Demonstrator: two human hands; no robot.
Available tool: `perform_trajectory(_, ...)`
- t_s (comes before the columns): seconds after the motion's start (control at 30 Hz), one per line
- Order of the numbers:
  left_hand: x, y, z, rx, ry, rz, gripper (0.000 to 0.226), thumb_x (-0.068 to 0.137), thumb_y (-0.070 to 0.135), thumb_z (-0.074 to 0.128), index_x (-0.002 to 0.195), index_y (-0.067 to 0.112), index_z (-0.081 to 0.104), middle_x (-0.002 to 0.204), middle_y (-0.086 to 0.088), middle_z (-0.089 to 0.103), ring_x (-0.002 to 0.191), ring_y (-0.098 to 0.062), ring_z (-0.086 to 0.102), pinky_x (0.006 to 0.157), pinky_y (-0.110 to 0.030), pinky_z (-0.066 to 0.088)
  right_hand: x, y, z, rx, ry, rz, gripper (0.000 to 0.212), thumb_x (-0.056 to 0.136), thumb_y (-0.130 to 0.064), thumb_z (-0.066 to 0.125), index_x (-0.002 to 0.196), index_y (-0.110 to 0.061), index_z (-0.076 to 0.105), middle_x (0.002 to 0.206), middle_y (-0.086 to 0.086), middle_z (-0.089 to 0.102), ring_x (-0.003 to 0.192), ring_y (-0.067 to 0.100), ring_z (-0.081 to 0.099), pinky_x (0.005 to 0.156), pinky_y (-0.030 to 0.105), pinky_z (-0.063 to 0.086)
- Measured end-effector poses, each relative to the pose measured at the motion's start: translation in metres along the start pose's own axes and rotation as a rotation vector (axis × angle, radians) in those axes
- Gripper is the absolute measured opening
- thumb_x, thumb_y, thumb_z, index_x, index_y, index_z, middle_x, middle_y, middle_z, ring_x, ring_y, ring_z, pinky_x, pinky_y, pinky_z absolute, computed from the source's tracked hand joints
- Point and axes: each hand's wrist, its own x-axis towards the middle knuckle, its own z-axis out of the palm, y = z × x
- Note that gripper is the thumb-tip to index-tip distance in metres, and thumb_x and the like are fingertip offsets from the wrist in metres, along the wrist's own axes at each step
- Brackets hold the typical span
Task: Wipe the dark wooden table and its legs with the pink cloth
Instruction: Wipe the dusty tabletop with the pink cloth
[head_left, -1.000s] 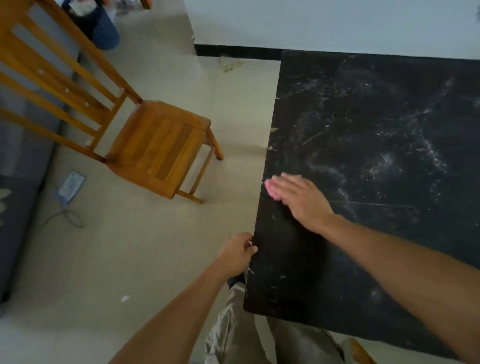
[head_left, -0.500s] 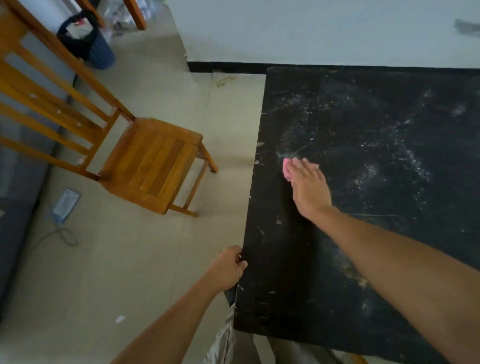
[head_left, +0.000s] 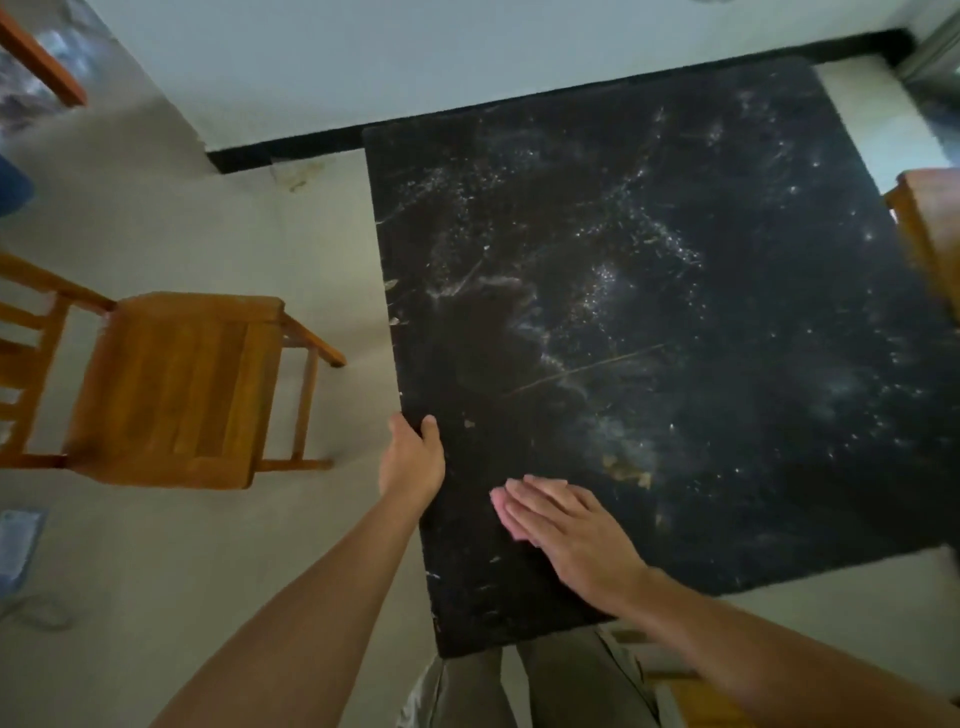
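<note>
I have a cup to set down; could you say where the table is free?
The table is bare from the wall to its near left corner. There it is crowded: left hand grips the edge, right hand presses the pink cloth.

No readable text, labels or numbers anywhere.

The left arm (head_left: 291, 613) fills the lower left of the frame and the right arm (head_left: 779, 660) the lower right. Both are bare from the frame edge to the wrist. The left hand (head_left: 413, 460) and the right hand (head_left: 566, 530) are bare as well, down to the fingers (head_left: 540, 499). At the bottom centre are grey-khaki trousers (head_left: 582, 680), cut off above by the table (head_left: 675, 312). Both legs show, with a narrow gap between them. The cloth is creased, and a paler fold lies at its left edge; whether that is pocket or hem cannot be told.
</note>
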Motion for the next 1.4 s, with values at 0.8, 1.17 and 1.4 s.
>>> perform_trajectory(0.8,0.048,0.023,0.017,-0.014,0.21,0.078,0.03,0.103,0.045,0.022,0.1,0.019,0.037,0.095,-0.011,0.06,0.09,-0.033,0.062,0.081,-0.047,0.053,0.138,0.126,-0.09,-0.061,0.324,0.556,0.046,0.094,-0.005,0.048,0.138,-0.018,0.05,0.144,0.0,0.051,0.125,0.027,0.043,0.097,0.046,0.039)
perform_trajectory(1.17,0.051,0.028,0.02,0.052,0.24,0.07,0.027,0.103,0.043,0.023,0.095,0.02,0.036,0.073,0.002,0.048,0.067,-0.017,0.052,0.065,-0.035,0.049,0.191,0.147,-0.08,-0.029,0.214,0.352,0.05,0.089,0.005,0.049,0.131,-0.02,0.054,0.146,-0.001,0.049,0.126,0.026,0.042,0.095,0.044,0.042)
perform_trajectory(1.4,0.051,0.027,0.018,0.06,0.248,0.063,0.029,0.103,0.042,0.024,0.091,0.019,0.036,0.076,-0.001,0.052,0.066,-0.024,0.053,0.064,-0.037,0.048,0.184,0.115,-0.082,-0.033,0.282,0.075,0.049,0.09,0.0,0.051,0.137,-0.014,0.054,0.14,0.0,0.055,0.117,0.024,0.049,0.089,0.038,0.045)
